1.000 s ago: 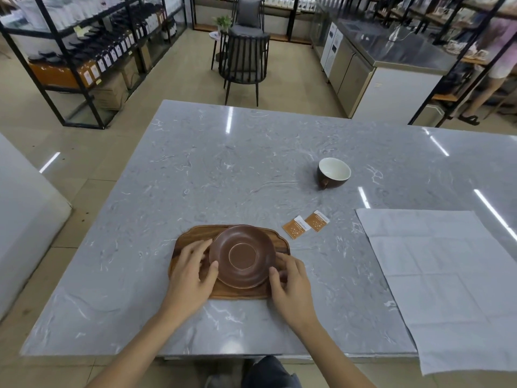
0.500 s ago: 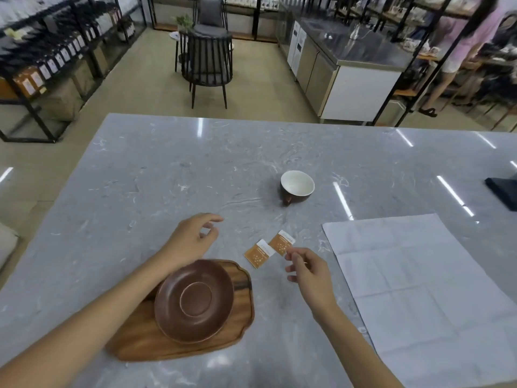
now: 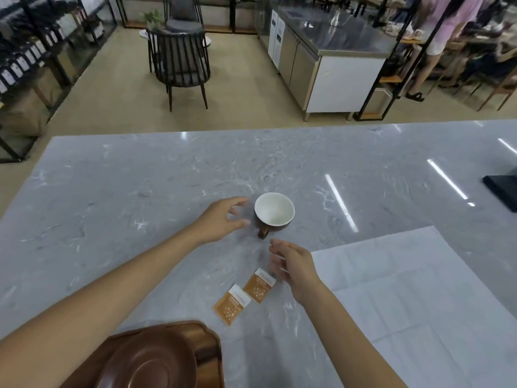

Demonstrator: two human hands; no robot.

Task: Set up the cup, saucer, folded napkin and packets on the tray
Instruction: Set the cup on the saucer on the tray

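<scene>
Bare left hand (image 3: 221,222) and right hand (image 3: 293,268); both forearms uncovered, no sleeves, rings or watch showing.

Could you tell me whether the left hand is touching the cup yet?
Apart. The head view shows a strip of grey table between the left hand and the cup.

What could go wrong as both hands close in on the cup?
1. The cup has its handle toward the person, between the left hand and the right hand; a fingertip could catch the handle and tip or spin the cup.
2. The right hand passes just above the two packets; it might sweep them aside.
3. The saucer on the tray sits under the left forearm, so pulling back low could bump it.
</scene>
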